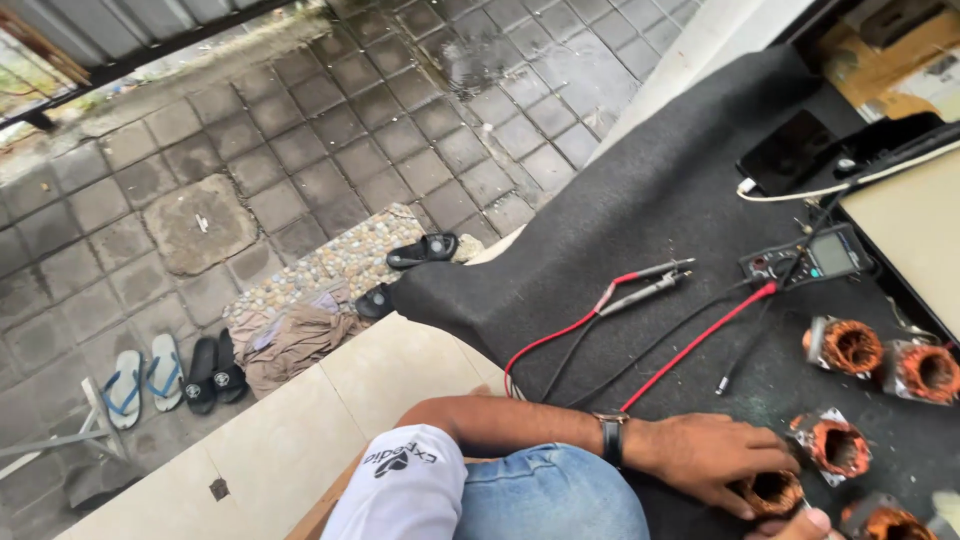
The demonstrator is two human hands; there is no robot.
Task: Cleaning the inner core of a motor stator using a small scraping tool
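Left-hand fingers (745,470) around copper coil (772,492) on mat (640,200)

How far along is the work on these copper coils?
Done: nothing shows as finished. In hand: the left hand grips one copper coil, with the right hand barely in view beside it. Left: four other coils lie on the dark mat; the multimeter probes lie unused.

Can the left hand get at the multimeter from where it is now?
Probably yes. The left hand is closed on a copper coil, but the dark mat between it and the multimeter holds only loose red and black leads.
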